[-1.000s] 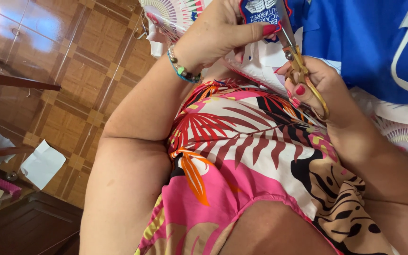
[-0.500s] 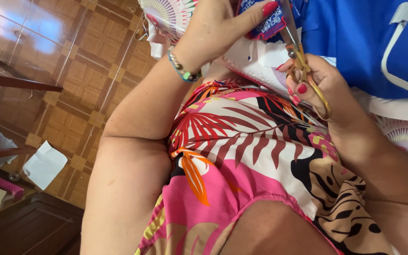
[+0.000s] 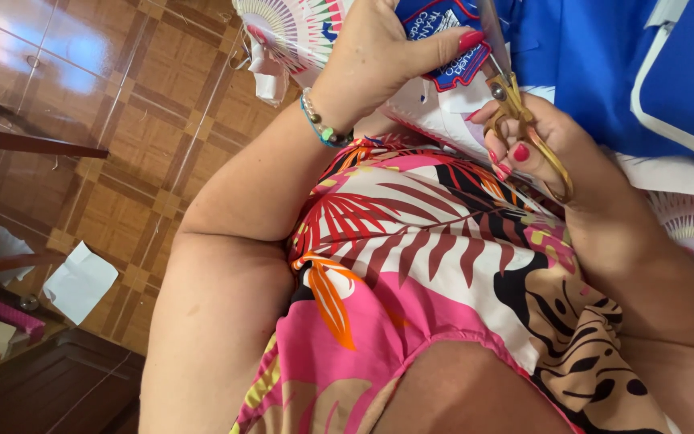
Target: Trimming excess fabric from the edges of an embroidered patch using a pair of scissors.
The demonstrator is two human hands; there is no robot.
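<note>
My left hand (image 3: 383,56) pinches a blue embroidered patch (image 3: 443,44) with a red edge, thumb on top, at the upper middle of the view. My right hand (image 3: 556,145) has its fingers through the gold handles of small scissors (image 3: 516,100); the blades point up beside the patch. A beaded bracelet (image 3: 323,124) circles my left wrist. Blue fabric (image 3: 596,56) with white trim lies beyond both hands, over a white cloth with fan prints (image 3: 291,28). My lap is covered by a pink leaf-print dress (image 3: 419,265).
Brown parquet floor (image 3: 122,120) fills the left side. White paper sheets (image 3: 80,281) lie on it at the lower left, near dark wooden furniture (image 3: 42,386) and a pink object (image 3: 2,309). A dark wooden rail (image 3: 42,145) crosses at mid left.
Both hands have shifted slightly; my left thumb presses further over the patch and the scissors stay close against its edge. The rest is unchanged.
</note>
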